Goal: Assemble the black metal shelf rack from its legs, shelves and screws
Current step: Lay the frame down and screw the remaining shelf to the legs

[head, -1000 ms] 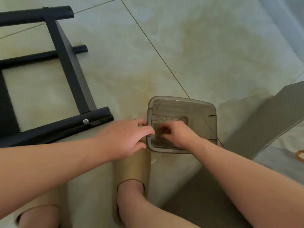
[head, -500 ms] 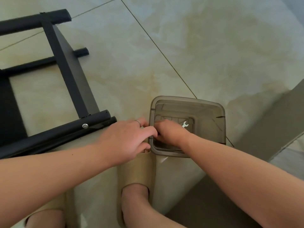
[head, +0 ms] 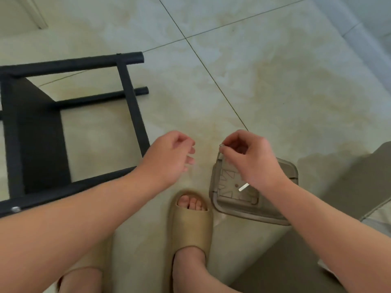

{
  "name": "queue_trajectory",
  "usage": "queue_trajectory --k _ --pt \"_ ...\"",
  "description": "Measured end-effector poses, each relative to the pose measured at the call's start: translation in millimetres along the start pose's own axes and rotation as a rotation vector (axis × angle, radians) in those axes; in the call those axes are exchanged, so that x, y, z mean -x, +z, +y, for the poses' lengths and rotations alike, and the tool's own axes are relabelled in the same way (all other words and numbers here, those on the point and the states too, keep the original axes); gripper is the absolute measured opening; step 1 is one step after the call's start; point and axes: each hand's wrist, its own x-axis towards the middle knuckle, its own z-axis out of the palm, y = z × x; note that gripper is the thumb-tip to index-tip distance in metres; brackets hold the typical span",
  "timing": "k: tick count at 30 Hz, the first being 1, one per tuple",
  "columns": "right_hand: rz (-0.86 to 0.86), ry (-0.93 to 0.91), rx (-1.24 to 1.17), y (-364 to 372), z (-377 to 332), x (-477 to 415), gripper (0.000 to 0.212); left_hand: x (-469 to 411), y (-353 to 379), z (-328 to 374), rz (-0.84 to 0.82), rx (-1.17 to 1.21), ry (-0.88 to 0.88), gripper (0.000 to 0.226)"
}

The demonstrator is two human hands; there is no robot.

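Note:
The partly built black metal rack (head: 129, 96) lies on its side on the tiled floor at the left, a silver screw head (head: 15, 208) showing on its near leg. A clear brownish plastic box (head: 273, 214) sits on the floor at the right, with a small silver wrench (head: 243, 187) inside. My right hand (head: 249, 159) hovers above the box and pinches a small silver screw (head: 221, 145) between thumb and forefinger. My left hand (head: 171, 157) hangs in the air just left of it, fingers loosely curled, holding nothing.
My feet in beige slippers (head: 190, 225) stand on the floor right below the hands, one beside the box. A grey-green slab (head: 349, 191) slants across the lower right. Bare tiles stretch beyond the box and rack.
My right hand has lifted out of the box with a small screw pinched. My left hand has let go of the box rim and risen. The view has shifted, showing more floor.

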Motion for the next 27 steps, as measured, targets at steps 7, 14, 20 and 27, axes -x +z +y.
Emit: queue_trajectory --k 7,14,20,27 --pt "-0.107 -0.224 0.001 53 -71 9 0.019 -2 -62 12 -0.155 0.555 -0.367 0.043" --pt "-0.134 -0.201 0.005 84 -74 -4 0.021 -9 -109 -1 -0.158 0.575 -0.437 0.026" --pt "-0.387 -0.411 0.372 94 -63 -18 0.05 -26 -142 -18 -0.132 0.54 -0.355 0.047" --pt "-0.634 -0.589 0.748 101 -71 -44 0.104 -38 -147 -39 -0.173 0.253 -0.23 0.023"
